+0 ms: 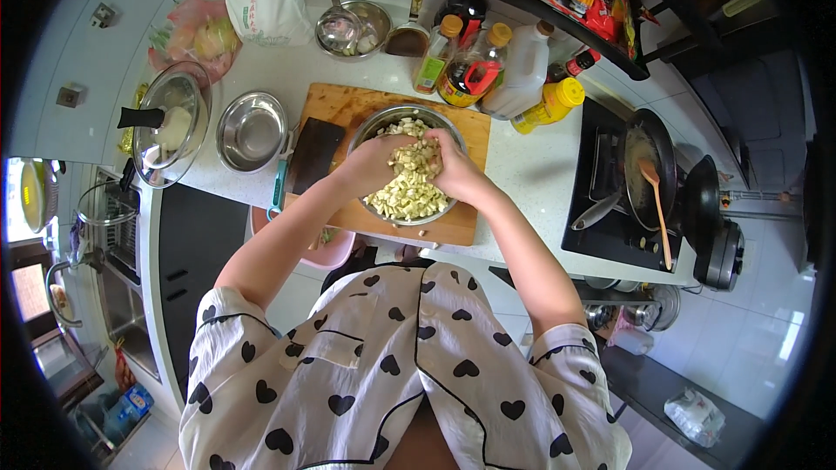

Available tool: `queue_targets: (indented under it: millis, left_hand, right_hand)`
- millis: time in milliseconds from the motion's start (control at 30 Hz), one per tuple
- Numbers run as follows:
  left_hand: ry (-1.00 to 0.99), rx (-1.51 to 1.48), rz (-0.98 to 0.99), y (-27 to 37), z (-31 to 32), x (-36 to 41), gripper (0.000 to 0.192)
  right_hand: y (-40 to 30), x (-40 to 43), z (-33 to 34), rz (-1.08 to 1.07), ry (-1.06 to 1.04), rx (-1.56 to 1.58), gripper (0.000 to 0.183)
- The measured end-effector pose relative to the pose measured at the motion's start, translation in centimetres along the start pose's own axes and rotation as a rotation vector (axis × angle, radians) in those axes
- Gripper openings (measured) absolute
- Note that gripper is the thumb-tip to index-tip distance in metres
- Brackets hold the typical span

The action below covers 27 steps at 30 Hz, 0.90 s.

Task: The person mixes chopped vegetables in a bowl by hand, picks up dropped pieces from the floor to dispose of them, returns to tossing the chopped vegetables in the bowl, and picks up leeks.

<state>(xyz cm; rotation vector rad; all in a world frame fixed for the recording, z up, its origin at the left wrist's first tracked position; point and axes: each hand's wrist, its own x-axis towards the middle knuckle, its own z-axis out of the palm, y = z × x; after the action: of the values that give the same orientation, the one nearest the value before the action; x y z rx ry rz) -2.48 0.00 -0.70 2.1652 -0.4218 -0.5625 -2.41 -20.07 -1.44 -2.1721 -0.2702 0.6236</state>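
A steel bowl (452, 209) full of pale green-white diced vegetable (408, 196) stands on a wooden cutting board (480, 143). My left hand (379, 160) reaches into it from the left, and my right hand (454, 168) from the right. Both are cupped around a heap of the dice, held between them at the bowl's middle; some fingers are hidden in the pieces. Left of the bowl, a dark cleaver blade (315, 150) lies on the board. Beside it rests a tool with a teal handle (279, 186). A few loose bits sit near the board's front edge.
An empty steel bowl (252, 132) and a glass lid (196, 94) are at left. Sauce bottles (470, 72) and a bowl with a ladle (338, 29) line the back. Right, a frying pan (637, 176) with a wooden spatula (656, 192) sits on the stove. Below the counter's edge is a pink basin (339, 254).
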Motion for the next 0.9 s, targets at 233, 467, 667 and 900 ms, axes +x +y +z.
queue_targets:
  millis: [233, 467, 667, 900]
  left_hand:
    - [0.075, 0.212, -0.012, 0.4, 1.3, -2.2, 0.050]
    - [-0.014, 0.585, -0.144, -2.2, 3.3, -4.1, 0.057]
    - [-0.016, 0.602, -0.205, -3.8, 6.0, -2.5, 0.040]
    - [-0.089, 0.461, -0.342, -3.2, 6.7, -0.2, 0.056]
  right_hand:
    - [-0.7, -2.1, 0.5, 0.032, 0.026, -0.259, 0.053]
    - [1.2, -2.8, 2.2, 0.240, -0.046, -0.368, 0.074]
    - [3.2, -1.1, 4.8, 0.346, -0.081, -0.366, 0.087]
    - [2.8, 0.8, 5.6, 0.447, -0.050, -0.275, 0.084]
